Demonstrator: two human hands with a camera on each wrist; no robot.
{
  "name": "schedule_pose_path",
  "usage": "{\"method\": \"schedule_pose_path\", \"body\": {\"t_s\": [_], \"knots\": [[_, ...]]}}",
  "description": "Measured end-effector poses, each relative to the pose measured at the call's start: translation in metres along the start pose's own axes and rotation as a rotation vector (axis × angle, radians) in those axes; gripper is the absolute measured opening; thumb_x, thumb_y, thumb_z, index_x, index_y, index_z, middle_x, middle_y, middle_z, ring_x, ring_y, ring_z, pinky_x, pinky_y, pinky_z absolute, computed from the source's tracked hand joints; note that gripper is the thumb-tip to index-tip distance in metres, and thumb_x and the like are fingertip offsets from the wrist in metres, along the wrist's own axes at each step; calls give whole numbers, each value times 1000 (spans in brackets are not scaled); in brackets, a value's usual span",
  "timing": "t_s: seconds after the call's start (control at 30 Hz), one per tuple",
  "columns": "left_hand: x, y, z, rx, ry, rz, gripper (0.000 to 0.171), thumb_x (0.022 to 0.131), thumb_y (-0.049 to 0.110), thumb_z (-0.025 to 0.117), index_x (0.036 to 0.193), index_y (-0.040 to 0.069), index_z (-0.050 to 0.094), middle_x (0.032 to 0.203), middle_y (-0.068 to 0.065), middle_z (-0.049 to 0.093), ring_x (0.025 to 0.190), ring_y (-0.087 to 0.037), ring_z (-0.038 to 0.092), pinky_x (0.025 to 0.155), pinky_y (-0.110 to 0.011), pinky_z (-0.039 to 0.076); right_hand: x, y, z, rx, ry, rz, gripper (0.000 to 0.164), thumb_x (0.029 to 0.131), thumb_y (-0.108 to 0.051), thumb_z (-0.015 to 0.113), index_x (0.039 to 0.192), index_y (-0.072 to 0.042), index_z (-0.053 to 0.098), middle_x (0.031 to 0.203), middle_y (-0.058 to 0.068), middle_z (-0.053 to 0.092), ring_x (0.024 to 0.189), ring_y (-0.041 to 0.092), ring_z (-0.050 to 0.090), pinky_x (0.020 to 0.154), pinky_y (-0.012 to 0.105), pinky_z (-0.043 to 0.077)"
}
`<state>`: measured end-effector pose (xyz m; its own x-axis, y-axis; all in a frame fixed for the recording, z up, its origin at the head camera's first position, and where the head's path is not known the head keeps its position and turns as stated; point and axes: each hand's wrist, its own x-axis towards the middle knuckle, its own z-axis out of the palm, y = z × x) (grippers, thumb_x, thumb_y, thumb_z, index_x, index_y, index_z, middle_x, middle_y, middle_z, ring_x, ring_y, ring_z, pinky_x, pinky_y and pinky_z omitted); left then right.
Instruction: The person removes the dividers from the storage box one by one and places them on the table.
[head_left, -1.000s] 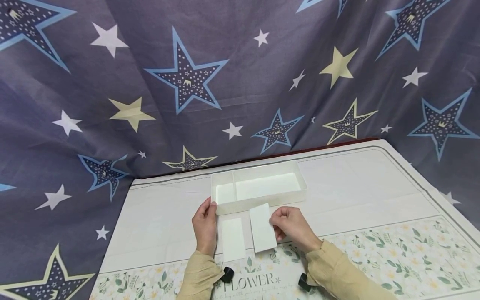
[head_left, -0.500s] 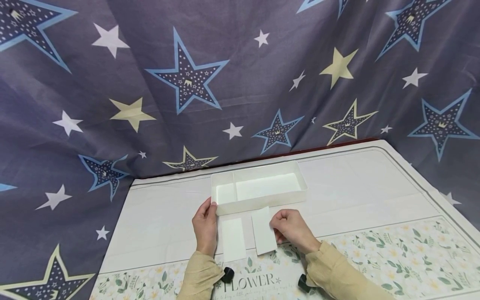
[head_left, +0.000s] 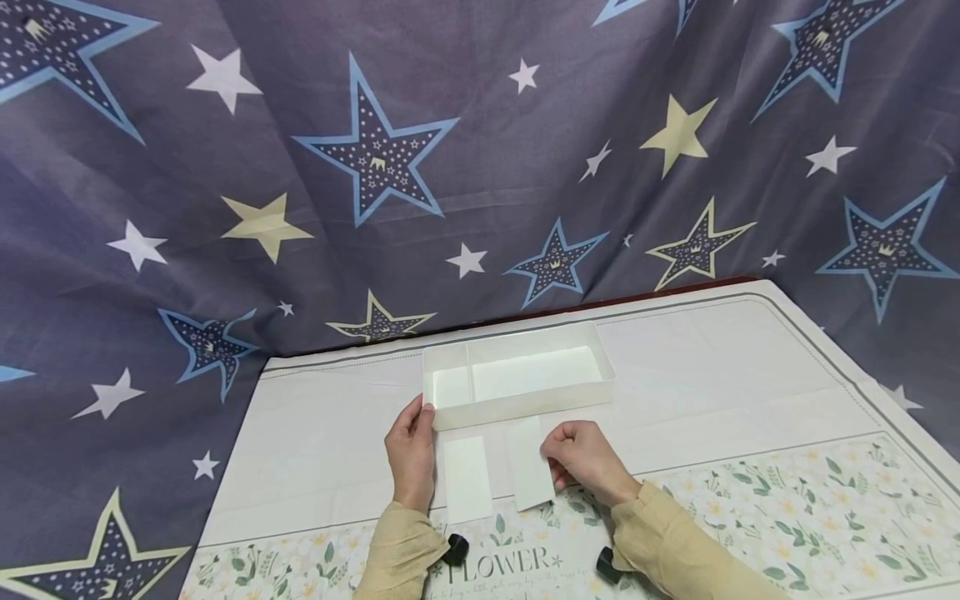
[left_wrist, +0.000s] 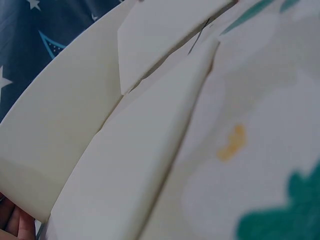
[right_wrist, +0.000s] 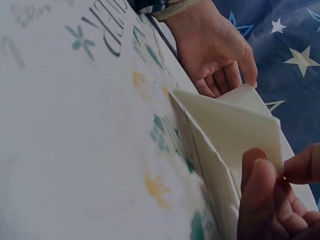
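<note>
A long white box with one divider inside stands at the back of the table. My left hand holds its near left corner, thumb at the front and fingers along the left end. In front of the box lies a flat white rectangular panel. Beside it my right hand pinches the right edge of a second white panel between thumb and fingers. The right wrist view shows that second panel tilted, one side raised off the tablecloth. In the left wrist view the panels overlap the box wall.
A white tablecloth with a floral band and printed lettering covers the table. Behind it hangs a dark curtain with stars. Black wrist devices sit at both sleeves.
The panel in my right hand has come down and slightly right, its far end now lower and flatter to the table. My left hand and the box stay put.
</note>
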<state>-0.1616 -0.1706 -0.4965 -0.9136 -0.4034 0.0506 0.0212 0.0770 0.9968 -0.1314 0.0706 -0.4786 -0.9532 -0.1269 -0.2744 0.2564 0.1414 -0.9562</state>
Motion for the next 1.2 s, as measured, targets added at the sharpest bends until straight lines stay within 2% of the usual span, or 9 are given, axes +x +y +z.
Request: {"method": "schedule_pose_path", "body": {"t_s": [0.33, 0.6, 0.9, 1.2], "knots": [[0, 1, 1, 21, 7, -2, 39, 95, 30, 60, 128, 8, 60, 121, -8, 62, 109, -16, 58, 86, -20, 48, 4, 4, -2, -23, -1, 6, 7, 83, -2, 56, 78, 2, 59, 56, 7, 55, 41, 13, 50, 40, 27, 47], [0, 2, 1, 20, 11, 0, 39, 95, 29, 60, 127, 8, 60, 120, -9, 63, 108, -16, 58, 85, -19, 48, 3, 3, -5, -116, 3, -24, 8, 81, -4, 55, 75, -2, 60, 49, 4, 51, 39, 13, 47, 37, 23, 38], [0, 1, 1, 25, 8, 3, 40, 95, 30, 60, 128, 7, 60, 121, -9, 62, 109, -17, 58, 86, -19, 48, 4, 4, -9, -98, -18, 53, 8, 83, -2, 54, 78, 2, 59, 55, 5, 54, 37, 11, 50, 37, 25, 45], [0, 0, 1, 29, 0, 4, 41, 95, 32, 59, 129, 7, 59, 122, -9, 61, 110, -16, 57, 87, -20, 47, 4, 3, -10, -73, -42, 71, 8, 83, 0, 52, 80, 4, 59, 56, 6, 55, 39, 12, 52, 39, 27, 48]]}}
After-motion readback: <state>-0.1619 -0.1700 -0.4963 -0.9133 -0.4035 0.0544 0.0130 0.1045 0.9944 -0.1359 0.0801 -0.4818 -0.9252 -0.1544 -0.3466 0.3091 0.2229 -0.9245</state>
